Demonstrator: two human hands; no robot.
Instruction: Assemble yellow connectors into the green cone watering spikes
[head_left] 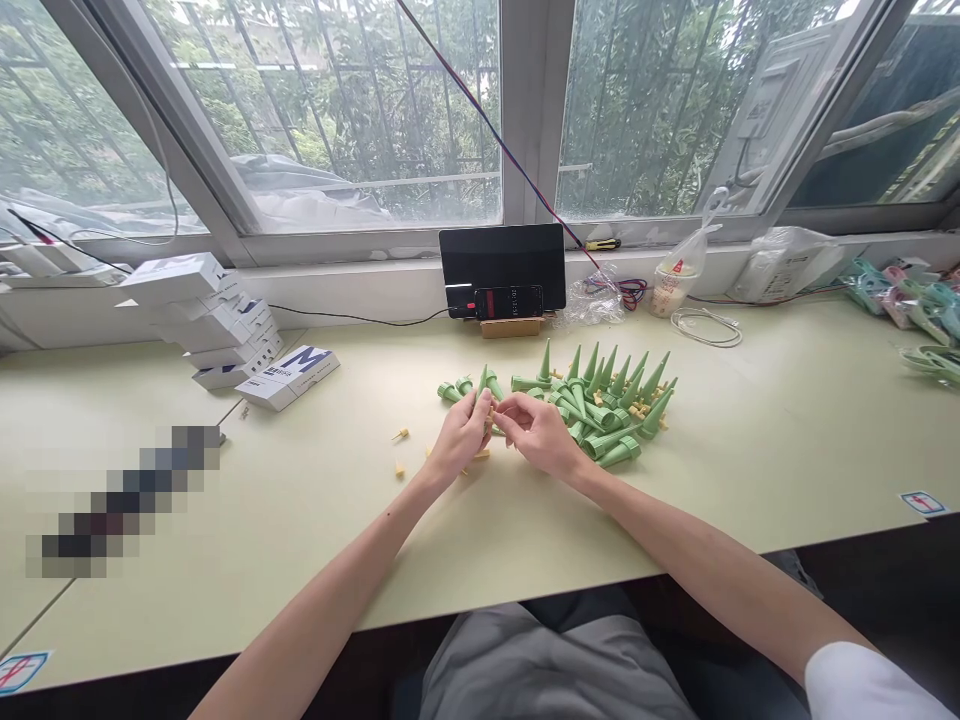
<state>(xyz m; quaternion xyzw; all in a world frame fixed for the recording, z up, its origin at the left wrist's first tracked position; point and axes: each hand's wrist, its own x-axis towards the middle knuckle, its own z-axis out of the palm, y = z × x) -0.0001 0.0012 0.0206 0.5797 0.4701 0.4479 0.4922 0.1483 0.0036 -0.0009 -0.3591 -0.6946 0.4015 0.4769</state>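
My left hand (pixel 463 432) is closed around a green plastic spike (pixel 482 380), its tip pointing up. My right hand (pixel 541 430) meets it from the right, with thumb and finger pinched on a small yellow plug (pixel 492 412) by the spike's lower end. Just behind my left hand lie a few more green spikes (pixel 448 391). To the right of my hands is a pile of green spikes (pixel 600 410), some standing on their caps, with yellow plugs among them. Loose yellow plugs (pixel 403 434) are scattered left of and below my left hand.
A black tablet (pixel 502 262) with a phone (pixel 510 302) before it stands at the window. Stacked white boxes (pixel 214 315) are at the left. A bagged drink cup (pixel 671 285), a coiled cable (pixel 706 328) and colourful bundled items (pixel 907 295) sit back right.
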